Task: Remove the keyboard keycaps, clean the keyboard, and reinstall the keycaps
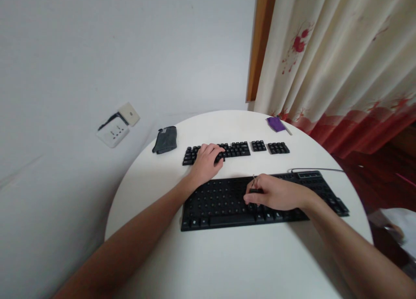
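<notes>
Keyboard (224,199): under the right fingers, bare key stems showing to their left.
Right hand (274,193): fingers pinched narrow on a small dark tool (256,190).
Left hand (206,162): fingers curled, thumb near index; cannot tell whether they grip a key.
Keycaps (239,149): beneath the left fingers and rightward.
Pouch (165,139): left of the left fingers.

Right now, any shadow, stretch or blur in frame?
Head view: soft shadow on the table beside the right forearm; head view: that forearm stretches wide toward the lower corner; head view: most legends on the keyboard too small or soft to read.
</notes>
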`<action>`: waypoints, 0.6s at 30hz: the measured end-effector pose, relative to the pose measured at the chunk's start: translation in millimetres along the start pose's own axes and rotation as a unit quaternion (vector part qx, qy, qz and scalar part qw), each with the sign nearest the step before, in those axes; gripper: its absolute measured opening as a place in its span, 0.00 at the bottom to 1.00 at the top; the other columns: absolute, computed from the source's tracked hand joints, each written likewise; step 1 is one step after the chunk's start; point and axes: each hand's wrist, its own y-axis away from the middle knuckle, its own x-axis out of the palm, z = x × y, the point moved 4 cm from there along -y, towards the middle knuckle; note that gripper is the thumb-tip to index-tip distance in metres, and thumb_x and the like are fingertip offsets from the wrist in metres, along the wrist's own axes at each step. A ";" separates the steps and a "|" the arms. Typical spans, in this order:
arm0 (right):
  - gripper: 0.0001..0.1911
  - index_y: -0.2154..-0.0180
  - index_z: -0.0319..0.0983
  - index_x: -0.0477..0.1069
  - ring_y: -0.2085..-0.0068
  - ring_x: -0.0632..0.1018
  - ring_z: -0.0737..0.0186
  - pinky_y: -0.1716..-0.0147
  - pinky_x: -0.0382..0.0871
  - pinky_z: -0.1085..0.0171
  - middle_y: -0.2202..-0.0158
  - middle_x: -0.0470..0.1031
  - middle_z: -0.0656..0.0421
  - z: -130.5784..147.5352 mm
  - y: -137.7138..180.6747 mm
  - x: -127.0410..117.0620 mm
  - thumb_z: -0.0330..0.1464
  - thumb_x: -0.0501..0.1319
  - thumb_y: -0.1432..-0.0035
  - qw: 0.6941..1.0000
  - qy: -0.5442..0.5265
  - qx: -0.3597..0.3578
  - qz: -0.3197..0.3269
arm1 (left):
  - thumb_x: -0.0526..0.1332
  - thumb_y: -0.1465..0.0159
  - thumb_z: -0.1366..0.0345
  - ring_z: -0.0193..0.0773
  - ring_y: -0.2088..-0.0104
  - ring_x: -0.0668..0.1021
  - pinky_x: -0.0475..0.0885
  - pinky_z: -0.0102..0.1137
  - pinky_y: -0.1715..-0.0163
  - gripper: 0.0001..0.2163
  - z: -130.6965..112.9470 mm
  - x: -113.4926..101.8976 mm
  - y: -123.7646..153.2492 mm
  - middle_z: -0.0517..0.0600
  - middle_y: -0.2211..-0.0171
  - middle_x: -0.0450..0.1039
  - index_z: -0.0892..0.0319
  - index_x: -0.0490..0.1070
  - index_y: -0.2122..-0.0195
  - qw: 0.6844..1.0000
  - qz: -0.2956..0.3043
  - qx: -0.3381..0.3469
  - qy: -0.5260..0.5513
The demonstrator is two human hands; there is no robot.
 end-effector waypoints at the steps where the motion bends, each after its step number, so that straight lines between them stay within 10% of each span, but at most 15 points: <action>1: 0.19 0.68 0.35 0.78 0.75 0.68 0.67 0.74 0.61 0.66 0.76 0.73 0.60 -3.0 -1.8 1.2 0.42 0.57 0.35 1.000 -0.010 0.009 0.006 | 0.60 0.36 0.70 0.47 0.50 0.68 0.66 0.44 0.45 0.14 -0.3 -0.1 0.1 0.52 0.52 0.71 0.57 0.71 0.49 1.000 -0.001 0.003 0.001; 10: 0.20 0.69 0.36 0.76 0.76 0.70 0.66 0.75 0.63 0.67 0.79 0.69 0.61 -14.3 -13.1 0.9 0.43 0.56 0.34 0.994 -0.107 0.018 -0.025 | 0.60 0.35 0.71 0.46 0.50 0.69 0.66 0.43 0.46 0.12 -0.8 -3.4 -0.7 0.53 0.53 0.72 0.58 0.73 0.51 0.999 -0.020 0.022 0.014; 18: 0.19 0.68 0.36 0.76 0.75 0.70 0.66 0.73 0.63 0.66 0.78 0.71 0.61 -12.5 -16.9 -15.8 0.42 0.55 0.33 0.969 -0.102 -0.041 -0.221 | 0.58 0.31 0.67 0.37 0.60 0.75 0.70 0.36 0.56 0.07 -33.0 -29.0 1.8 0.50 0.60 0.77 0.58 0.74 0.55 0.978 0.031 0.006 0.207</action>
